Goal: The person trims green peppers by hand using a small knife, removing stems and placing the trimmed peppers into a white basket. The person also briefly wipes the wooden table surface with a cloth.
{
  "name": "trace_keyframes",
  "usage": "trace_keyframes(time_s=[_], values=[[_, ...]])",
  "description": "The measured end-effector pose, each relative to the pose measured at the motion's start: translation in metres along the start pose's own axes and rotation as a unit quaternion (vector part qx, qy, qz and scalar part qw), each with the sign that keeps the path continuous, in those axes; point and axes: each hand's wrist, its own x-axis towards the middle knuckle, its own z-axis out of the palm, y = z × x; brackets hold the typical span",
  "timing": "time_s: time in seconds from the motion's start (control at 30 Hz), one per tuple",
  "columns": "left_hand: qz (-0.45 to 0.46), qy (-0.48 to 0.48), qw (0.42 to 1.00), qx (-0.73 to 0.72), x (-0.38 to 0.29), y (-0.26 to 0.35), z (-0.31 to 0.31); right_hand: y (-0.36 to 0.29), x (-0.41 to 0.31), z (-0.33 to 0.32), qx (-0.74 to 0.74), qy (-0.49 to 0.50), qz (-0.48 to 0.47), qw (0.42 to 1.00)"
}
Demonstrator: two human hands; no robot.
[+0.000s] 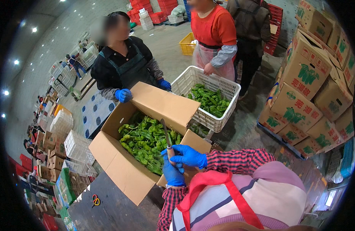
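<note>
My left hand [173,173] and my right hand [189,156], both in blue gloves, meet around the wooden handle of a curved-bladed knife [167,135]. The blade points up and away, over a large open cardboard box [119,167]. Green peppers [145,138] lie inside the box, below and beyond my hands. The box's flaps are folded outward. Across from me, a co-worker's blue-gloved hand [123,95] rests at the far flap, and their other gloved hand [164,84] is behind it.
Beyond the box, another person holds a white plastic crate [235,86] of green peppers. Red-and-yellow-handled scissors [95,200] lie on the dark tabletop [108,213] at lower left. Printed cartons [307,69] are stacked on a pallet at right. White crates [79,147] stand at left.
</note>
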Motion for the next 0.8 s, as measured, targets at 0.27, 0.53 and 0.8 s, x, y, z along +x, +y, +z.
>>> trace_keyframes(time_s=[0.27, 0.53, 0.8], values=[[-0.002, -0.025, 1.000, -0.018, 0.001, -0.010, -0.004, 0.009, 0.000, -0.009, 0.037, -0.011, 0.004, 0.999], [0.003, -0.048, 0.998, -0.039, 0.003, -0.017, -0.009, 0.012, -0.002, -0.012, 0.035, -0.016, -0.027, 0.999], [-0.010, -0.033, 0.999, -0.032, 0.000, -0.019, -0.007, 0.011, -0.004, -0.016, 0.040, -0.014, 0.012, 0.999]])
